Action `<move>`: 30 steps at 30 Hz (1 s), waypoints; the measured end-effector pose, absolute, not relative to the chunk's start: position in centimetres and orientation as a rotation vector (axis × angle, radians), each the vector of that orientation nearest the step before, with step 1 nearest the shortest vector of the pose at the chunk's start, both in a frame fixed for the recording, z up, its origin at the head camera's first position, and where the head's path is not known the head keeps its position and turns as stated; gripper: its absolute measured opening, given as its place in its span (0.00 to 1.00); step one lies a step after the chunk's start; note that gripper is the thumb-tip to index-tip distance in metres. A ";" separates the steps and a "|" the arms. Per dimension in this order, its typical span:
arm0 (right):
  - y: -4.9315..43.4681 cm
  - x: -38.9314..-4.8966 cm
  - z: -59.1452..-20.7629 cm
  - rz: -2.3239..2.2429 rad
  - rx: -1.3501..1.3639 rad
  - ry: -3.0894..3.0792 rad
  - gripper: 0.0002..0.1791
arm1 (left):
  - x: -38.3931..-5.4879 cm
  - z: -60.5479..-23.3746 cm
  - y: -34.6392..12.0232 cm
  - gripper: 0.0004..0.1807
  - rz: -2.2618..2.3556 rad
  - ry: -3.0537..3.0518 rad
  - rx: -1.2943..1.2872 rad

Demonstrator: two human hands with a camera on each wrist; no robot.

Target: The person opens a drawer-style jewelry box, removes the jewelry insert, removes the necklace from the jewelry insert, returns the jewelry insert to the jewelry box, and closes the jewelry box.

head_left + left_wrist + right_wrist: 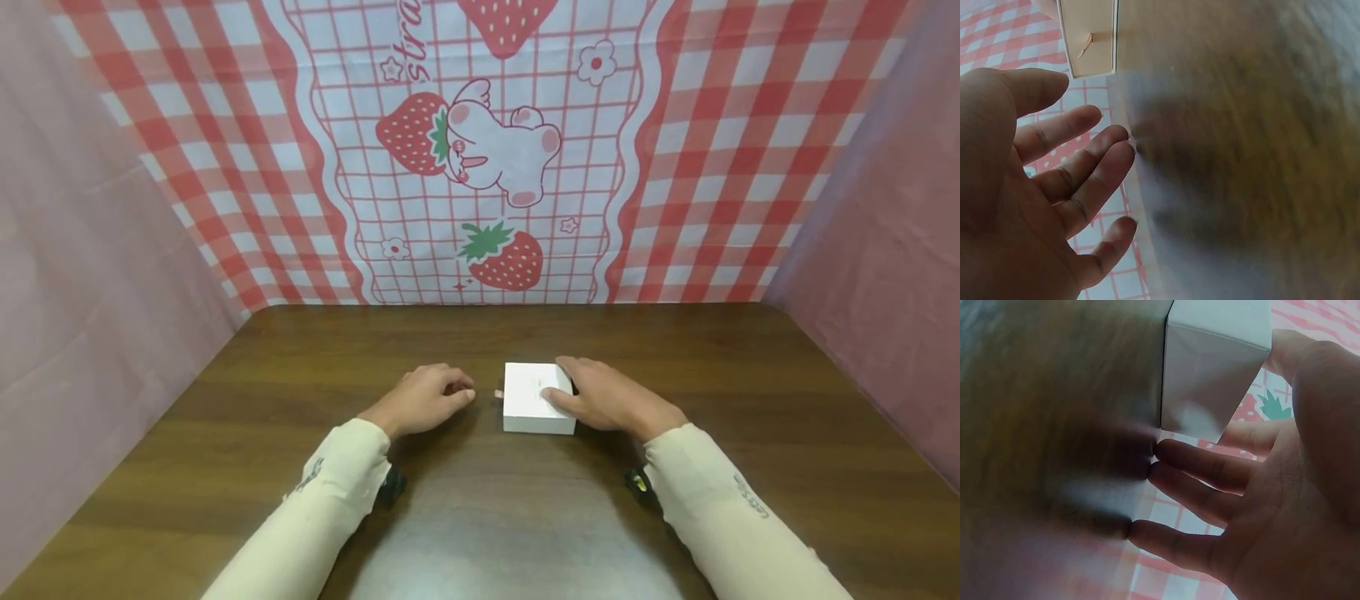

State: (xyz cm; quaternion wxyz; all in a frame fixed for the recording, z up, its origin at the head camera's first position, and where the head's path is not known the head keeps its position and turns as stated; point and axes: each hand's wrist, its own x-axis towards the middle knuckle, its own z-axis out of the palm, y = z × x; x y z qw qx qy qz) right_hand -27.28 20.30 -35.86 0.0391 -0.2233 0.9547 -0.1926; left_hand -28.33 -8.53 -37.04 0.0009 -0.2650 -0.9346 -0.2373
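Note:
A small white box [527, 392] lies flat on the wooden table, faint print on its top. From its left side sticks a short pinkish ribbon tab [1087, 45]. My right hand [611, 396] holds the box at its right end. Its thumb lies on top and the index finger reaches behind the far right corner. In the right wrist view, the other fingertips touch the table beside the box's end wall [1200, 384]. My left hand [426, 400] rests by the table left of the tab, fingers loosely bent and nothing in them.
The brown table [480, 508] runs back to a red-and-white checked cloth [712, 150] with strawberry prints. Pink curtains [97, 275] hang along both sides. Dark wrist devices [390, 486] show under the pale sleeves.

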 end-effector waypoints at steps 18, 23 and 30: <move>20.6 -27.2 -36.0 -0.621 -0.733 2.938 0.39 | -28.3 -36.8 -7.8 0.15 -0.708 -2.991 -0.915; 20.4 -27.4 -36.1 -0.624 -0.742 2.950 0.39 | -28.4 -36.8 -7.7 0.15 -0.667 -2.979 -0.932; 20.2 -27.5 -35.9 -0.627 -0.707 2.936 0.40 | -28.4 -36.7 -7.8 0.15 -0.623 -2.994 -0.952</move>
